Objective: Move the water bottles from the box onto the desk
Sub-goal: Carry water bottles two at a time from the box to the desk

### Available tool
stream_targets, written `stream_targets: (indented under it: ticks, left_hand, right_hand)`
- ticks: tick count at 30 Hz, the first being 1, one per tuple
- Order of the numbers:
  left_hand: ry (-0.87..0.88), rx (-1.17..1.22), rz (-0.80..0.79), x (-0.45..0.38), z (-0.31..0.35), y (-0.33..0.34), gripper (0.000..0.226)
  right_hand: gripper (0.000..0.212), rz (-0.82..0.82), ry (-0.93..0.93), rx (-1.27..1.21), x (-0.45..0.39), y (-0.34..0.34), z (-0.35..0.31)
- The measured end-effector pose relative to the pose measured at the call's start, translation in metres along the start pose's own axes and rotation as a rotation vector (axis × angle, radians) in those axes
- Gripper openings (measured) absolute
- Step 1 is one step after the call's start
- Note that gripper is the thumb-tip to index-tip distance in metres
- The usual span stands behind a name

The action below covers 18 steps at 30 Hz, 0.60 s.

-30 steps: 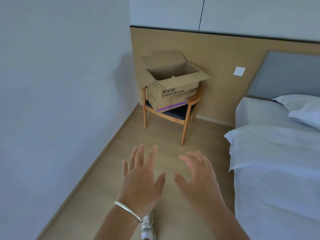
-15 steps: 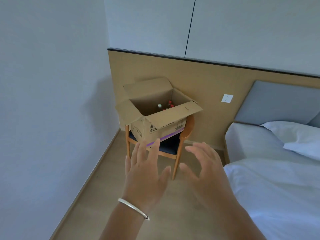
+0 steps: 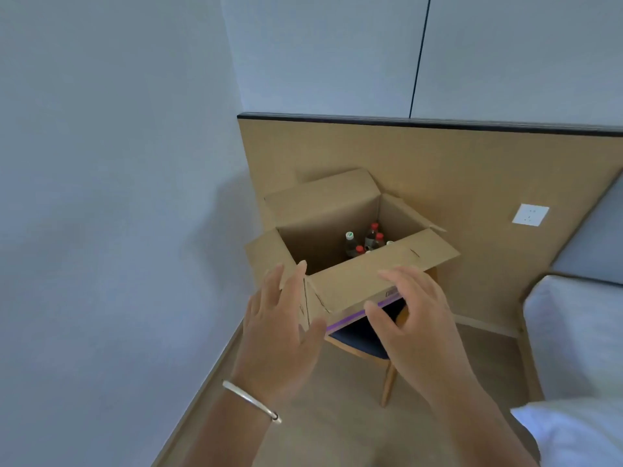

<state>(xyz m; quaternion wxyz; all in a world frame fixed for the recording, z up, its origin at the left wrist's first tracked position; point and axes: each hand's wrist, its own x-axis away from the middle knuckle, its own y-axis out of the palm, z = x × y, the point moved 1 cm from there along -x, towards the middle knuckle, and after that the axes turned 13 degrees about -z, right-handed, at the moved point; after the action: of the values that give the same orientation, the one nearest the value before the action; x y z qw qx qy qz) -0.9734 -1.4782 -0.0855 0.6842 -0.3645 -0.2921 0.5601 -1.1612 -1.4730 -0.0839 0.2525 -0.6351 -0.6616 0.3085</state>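
The person is now much closer to the box (image 3: 350, 264) on the chair (image 3: 367, 342), so grabbing can start soon; the left hand (image 3: 279, 335) and right hand (image 3: 413, 318) hold nothing, fingers spread, while about five bottles (image 3: 365, 242) stand inside, three red-capped.

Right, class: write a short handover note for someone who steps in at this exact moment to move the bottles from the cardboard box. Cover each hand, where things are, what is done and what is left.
Left hand: open, fingers spread, holding nothing, just short of the cardboard box.
Right hand: open, empty, over the box's front flap.
Things: the box sits open on a wooden chair in the corner beside the bed. The bottles stand inside, red and white caps showing.
Done: none out yet.
Left: lift every bottle out and carry it to the desk, which is not in view.
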Motion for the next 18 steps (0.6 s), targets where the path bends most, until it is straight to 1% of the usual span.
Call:
stream_targets:
  ticks: [3, 8, 13, 18]
  left_hand:
    - [-0.008, 0.050, 0.011, -0.052, 0.014, 0.003, 0.074]
    - [-0.038, 0.095, 0.067, -0.122, 0.026, 0.016, 0.074]
    - [-0.045, 0.112, 0.055, -0.177, 0.020, 0.028, 0.071]
    - [-0.035, 0.111, 0.017, -0.243, -0.002, 0.040, 0.071]
  right_hand:
    - [0.046, 0.020, -0.027, -0.059, -0.056, -0.021, 0.018]
    - [0.044, -0.013, -0.058, -0.086, -0.131, -0.044, 0.057]
    - [0.043, -0.060, -0.015, -0.082, -0.181, -0.051, 0.091]
    - [0.046, -0.103, 0.043, -0.045, -0.232, -0.040, 0.117]
